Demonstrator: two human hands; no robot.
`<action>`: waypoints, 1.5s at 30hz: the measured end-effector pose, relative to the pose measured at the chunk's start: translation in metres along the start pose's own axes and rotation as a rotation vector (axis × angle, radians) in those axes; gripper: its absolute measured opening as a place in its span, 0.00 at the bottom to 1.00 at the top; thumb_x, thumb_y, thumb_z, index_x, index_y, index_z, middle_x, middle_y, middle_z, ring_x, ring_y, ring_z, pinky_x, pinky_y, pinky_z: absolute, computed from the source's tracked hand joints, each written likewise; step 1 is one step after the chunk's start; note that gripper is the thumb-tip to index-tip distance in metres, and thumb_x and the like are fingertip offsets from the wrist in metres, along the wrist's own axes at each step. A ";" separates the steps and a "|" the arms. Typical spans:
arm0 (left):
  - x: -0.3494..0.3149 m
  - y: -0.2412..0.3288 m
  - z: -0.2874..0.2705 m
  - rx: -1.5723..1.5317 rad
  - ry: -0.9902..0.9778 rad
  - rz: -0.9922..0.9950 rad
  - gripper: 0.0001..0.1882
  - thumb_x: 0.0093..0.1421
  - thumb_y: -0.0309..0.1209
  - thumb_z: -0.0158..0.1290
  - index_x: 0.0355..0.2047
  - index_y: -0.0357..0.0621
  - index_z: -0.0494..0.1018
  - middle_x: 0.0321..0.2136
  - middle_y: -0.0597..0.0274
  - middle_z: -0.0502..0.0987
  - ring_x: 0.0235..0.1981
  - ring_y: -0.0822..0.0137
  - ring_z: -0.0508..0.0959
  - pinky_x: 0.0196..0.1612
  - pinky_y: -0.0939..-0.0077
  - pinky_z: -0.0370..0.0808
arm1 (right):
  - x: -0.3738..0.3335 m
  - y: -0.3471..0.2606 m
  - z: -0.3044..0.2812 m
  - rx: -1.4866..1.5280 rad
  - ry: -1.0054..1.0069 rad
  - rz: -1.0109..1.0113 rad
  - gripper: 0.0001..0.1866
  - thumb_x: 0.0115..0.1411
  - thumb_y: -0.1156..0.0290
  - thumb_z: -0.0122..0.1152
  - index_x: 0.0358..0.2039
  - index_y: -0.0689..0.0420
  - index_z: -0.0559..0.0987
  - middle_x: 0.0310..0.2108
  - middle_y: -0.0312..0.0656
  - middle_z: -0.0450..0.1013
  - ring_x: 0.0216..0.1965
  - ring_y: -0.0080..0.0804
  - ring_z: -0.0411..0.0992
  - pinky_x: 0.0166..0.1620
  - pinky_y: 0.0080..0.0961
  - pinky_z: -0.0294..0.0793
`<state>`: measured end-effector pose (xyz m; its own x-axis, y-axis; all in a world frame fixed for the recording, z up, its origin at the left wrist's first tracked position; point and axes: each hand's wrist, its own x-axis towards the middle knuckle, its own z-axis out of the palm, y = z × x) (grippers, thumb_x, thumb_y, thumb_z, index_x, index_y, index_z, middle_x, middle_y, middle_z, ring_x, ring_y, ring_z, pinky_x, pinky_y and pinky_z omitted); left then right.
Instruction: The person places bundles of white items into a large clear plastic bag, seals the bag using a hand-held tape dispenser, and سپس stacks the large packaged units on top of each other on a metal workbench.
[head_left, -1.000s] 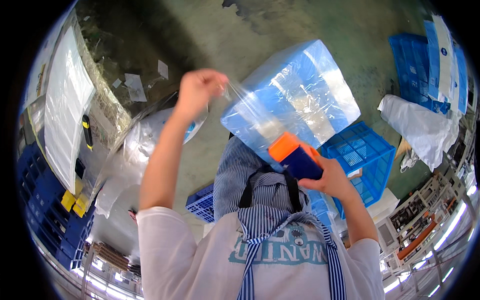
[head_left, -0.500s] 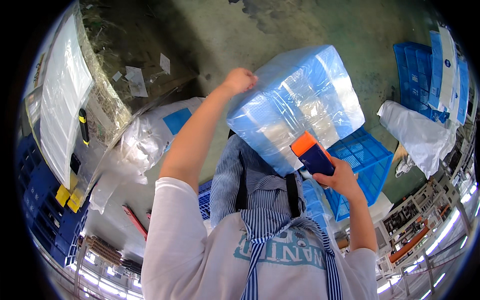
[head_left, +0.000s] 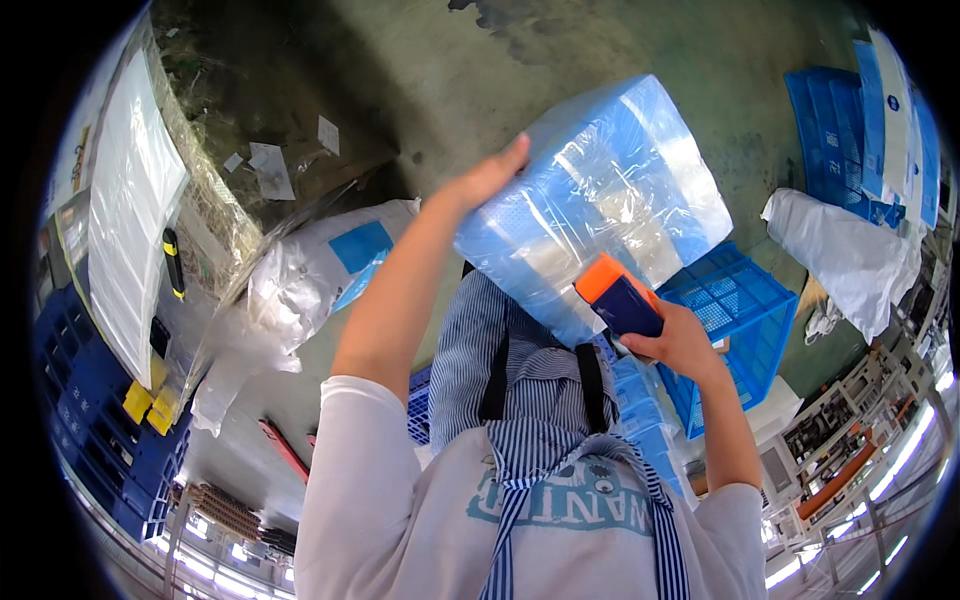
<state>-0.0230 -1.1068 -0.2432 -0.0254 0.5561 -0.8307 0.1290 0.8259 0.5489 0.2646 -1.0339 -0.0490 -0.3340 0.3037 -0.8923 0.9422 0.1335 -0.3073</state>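
Note:
A large bundle (head_left: 600, 200) of light blue and white packs, wrapped in clear shiny film, rests tilted in front of me. Against its left upper edge lies my left hand (head_left: 490, 178), fingers stretched out along the film; some fingertips are hard to make out. My right hand (head_left: 672, 340) is closed round a block-shaped hand tool (head_left: 622, 298), dark blue with an orange end. That orange end is over the bundle's near right side; whether it touches the film I cannot tell.
A blue plastic crate (head_left: 740, 310) stands right of the bundle, near stacked light blue packs (head_left: 640, 400). Further right are a white sack (head_left: 830, 245) and more blue crates (head_left: 825, 130). At left, a film-covered surface holds a yellow-black cutter (head_left: 174, 263); a white bag (head_left: 290, 275) lies beside it.
My left hand has gone from closed fingers at the bundle's edge to outstretched fingers along it. The bundle has turned slightly, and the orange tool has shifted a little up and left.

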 end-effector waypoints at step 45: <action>-0.008 -0.023 0.346 2.563 -0.142 0.489 0.26 0.59 0.40 0.40 0.55 0.40 0.65 0.62 0.54 0.54 0.64 0.53 0.51 0.65 0.55 0.37 | 0.055 0.315 0.147 0.363 0.231 0.248 0.30 0.41 0.44 0.62 0.23 0.65 0.80 0.24 0.52 0.75 0.28 0.43 0.76 0.35 0.32 0.74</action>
<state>0.3176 -1.1619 -0.2813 0.3419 0.4780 -0.8091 0.3654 -0.8608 -0.3541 0.5472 -1.1139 -0.2436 -0.0572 0.4916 -0.8690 0.9283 -0.2942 -0.2275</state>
